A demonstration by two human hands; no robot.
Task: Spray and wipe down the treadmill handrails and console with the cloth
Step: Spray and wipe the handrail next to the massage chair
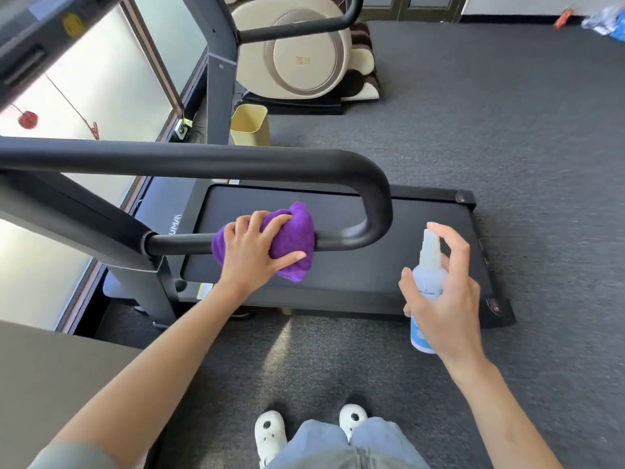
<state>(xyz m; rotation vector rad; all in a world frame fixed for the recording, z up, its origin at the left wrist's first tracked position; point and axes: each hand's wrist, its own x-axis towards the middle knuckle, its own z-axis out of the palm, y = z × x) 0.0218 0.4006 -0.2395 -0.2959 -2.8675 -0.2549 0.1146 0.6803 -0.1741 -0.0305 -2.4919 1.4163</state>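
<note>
Grey carpet, treadmill (338, 265) deck lettering "UMA", spray bottle (426, 286) label unreadable

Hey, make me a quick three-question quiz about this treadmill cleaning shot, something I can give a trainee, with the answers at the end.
1. Multiple choice: what does the left hand grip against the handrail? A) a purple cloth B) a sponge C) a paper towel
2. True or false: the spray bottle stands on the treadmill belt.
3. Fill in: the yellow bin stands on the floor beside the treadmill's ____.

Key:
1. A, the purple cloth, wrapped over the lower bar.
2. False, the right hand holds it in the air, nozzle up.
3. Upright post.
</note>
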